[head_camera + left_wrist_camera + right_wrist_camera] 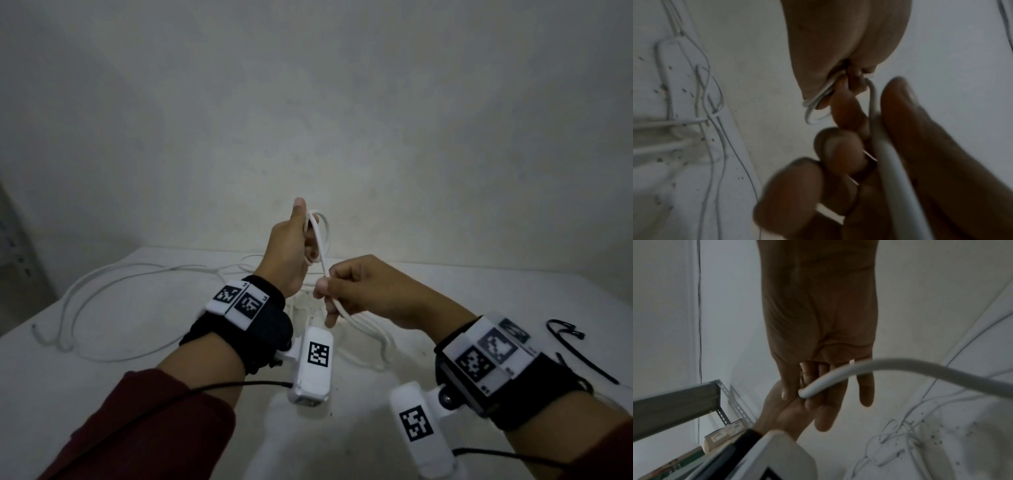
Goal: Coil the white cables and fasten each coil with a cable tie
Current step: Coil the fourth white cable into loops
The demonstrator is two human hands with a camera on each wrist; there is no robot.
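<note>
Two hands at work above a white table [102,329], coiling stage, no tie on yet.

Head view. Left hand [291,253] raised, thumb up, fingers curled round a small coil [320,236] of white cable. Right hand [363,291] just beside and lower, thumb and forefinger pinching the same cable where it leaves the coil; the loose run drops from that pinch to the table. More cable [102,284] lies in wide loops at the left of the table, well apart from the hands. One black tie [579,353] lies at the table's right edge, untouched.

Left wrist view. Left fingers [797,186] bent round the coil strands, thumb [920,138] pressed along the cable [892,178]. The right hand [838,48] opposite pinches several thin strands at its fingertips. Blurred; the count of turns cannot be told.

Right wrist view. Right hand [818,313], its thumb and forefinger closed on the cable [900,368], which arcs off to the right. The left hand [789,415] shows beyond it. Slack cable lies on the table below.

Judgement: first coil partly wound, much cable left. Next move calls for feeding slack through the right pinch and laying another turn into the left grip without loosening it.
</note>
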